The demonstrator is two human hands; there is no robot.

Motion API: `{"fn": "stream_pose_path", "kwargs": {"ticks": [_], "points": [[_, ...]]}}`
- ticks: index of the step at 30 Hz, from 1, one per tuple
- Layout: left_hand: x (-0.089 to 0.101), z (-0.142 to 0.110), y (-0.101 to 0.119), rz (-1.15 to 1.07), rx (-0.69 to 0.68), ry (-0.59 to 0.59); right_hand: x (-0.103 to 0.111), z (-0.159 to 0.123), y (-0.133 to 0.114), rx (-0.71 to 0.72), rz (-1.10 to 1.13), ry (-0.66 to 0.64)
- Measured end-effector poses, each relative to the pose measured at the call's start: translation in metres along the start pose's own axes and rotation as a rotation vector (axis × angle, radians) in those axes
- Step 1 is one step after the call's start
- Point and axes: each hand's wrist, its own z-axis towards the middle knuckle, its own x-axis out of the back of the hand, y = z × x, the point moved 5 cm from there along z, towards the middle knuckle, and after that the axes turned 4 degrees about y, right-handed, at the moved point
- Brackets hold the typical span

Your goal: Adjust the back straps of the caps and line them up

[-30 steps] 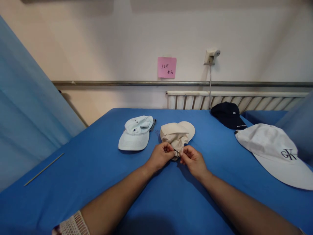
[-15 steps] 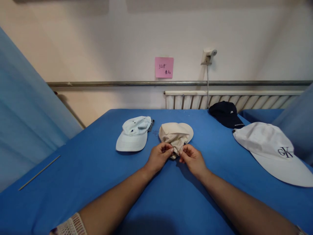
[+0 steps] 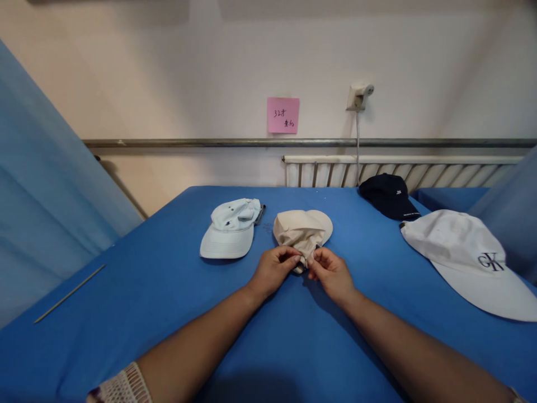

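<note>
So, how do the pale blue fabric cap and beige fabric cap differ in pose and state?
The pale blue fabric cap has its brim on its near side, the beige fabric cap on its far side. The left hand and right hand pinch the beige cap; neither touches the pale blue cap. Both have brims.

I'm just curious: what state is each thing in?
Beige cap: crumpled, held
Left hand: pinching the beige cap
Right hand: pinching the beige cap
Pale blue cap: lying brim-forward, untouched
Navy cap: lying untouched
White cap: lying untouched
Stick: lying flat
Pink note: stuck up
Plug: plugged in
</note>
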Motion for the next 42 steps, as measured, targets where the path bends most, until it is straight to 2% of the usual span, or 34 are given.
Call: {"fn": "stream_pose_path", "kwargs": {"ticks": [11,23,28,36,39,42], "points": [[0.003,0.000,0.002,0.054,-0.016,0.060,0.000,0.000,-0.001,0.004,-0.012,0.001],[0.003,-0.002,0.009,0.186,-0.055,-0.035,0.000,-0.001,-0.002,0.022,-0.018,-0.014],[0.003,-0.001,0.014,0.156,-0.026,-0.102,-0.001,-0.002,-0.003,0.012,-0.009,-0.019],[0.001,0.002,0.002,0.011,-0.011,-0.043,-0.004,-0.004,-0.007,0.001,-0.047,-0.049],[0.000,-0.001,0.006,0.117,-0.064,-0.055,-0.003,-0.004,-0.007,-0.027,-0.014,-0.025],[-0.004,-0.009,0.020,0.294,-0.229,-0.060,0.000,-0.002,-0.004,-0.088,0.047,0.016]]}}
